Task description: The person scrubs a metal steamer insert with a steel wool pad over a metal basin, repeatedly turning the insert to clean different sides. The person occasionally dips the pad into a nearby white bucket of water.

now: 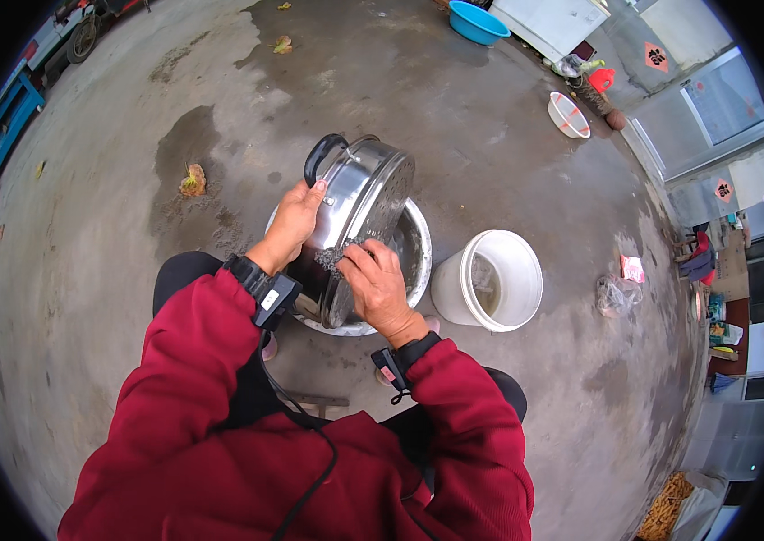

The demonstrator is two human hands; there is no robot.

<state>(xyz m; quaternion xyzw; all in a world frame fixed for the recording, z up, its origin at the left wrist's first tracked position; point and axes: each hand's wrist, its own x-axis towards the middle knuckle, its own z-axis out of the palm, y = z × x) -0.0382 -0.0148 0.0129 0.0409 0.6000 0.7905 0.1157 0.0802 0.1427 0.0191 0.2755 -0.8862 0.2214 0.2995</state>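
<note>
A stainless steel steamer pot section [355,196] with a perforated base and a black side handle is tilted on its side over a round basin [420,237]. My left hand [297,216] grips it by the wall just below the black handle. In my right hand [378,284] is a grey metal scouring pad [331,258], pressed against the lower rim of the steel piece. The basin, partly hidden behind the steel piece, rests on the concrete floor between my knees.
A white plastic bucket [453,287] with some liquid stands right of the basin. Farther right lies a clear plastic bag [617,295]. A white basin [568,115] and a blue basin [478,24] are at the upper right. The concrete floor has wet patches.
</note>
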